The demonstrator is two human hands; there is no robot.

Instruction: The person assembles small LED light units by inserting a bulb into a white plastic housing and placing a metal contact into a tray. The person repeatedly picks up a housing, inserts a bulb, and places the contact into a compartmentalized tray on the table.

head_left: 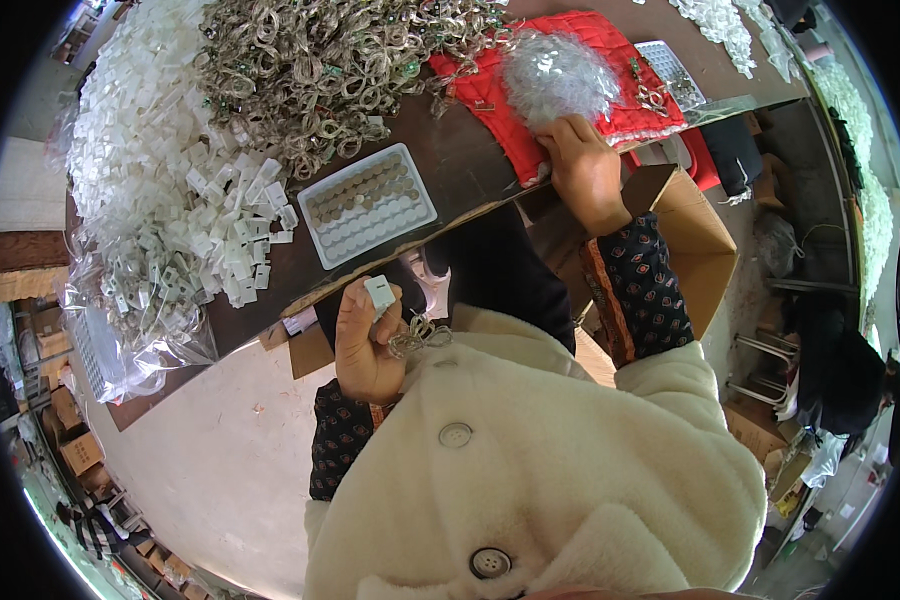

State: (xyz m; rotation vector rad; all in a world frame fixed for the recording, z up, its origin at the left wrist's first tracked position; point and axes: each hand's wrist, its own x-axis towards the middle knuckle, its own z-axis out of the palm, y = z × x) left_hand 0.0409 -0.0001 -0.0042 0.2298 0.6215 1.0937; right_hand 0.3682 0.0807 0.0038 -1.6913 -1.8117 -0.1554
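My left hand (366, 345) is raised in front of my body, at the table's near edge. Its fingers are closed on a small white plastic case (380, 296), and a coil of thin, clear-coated wire (420, 337) hangs beside the palm. My right hand (582, 168) rests at the near side of a heap of thin, clear plastic pieces (560, 76) on a red quilted cloth (515, 140). The right fingers bend down and press together at the heap's edge; whatever is between them is hidden.
A white tray (370, 243) holds rows of round, silvery button cells. Behind it lie coiled wires (320, 70); a large pile of white plastic cases (150, 130) covers the table's left. Another tray (675, 75) stands right of the cloth. Below is an open cardboard box (705, 250).
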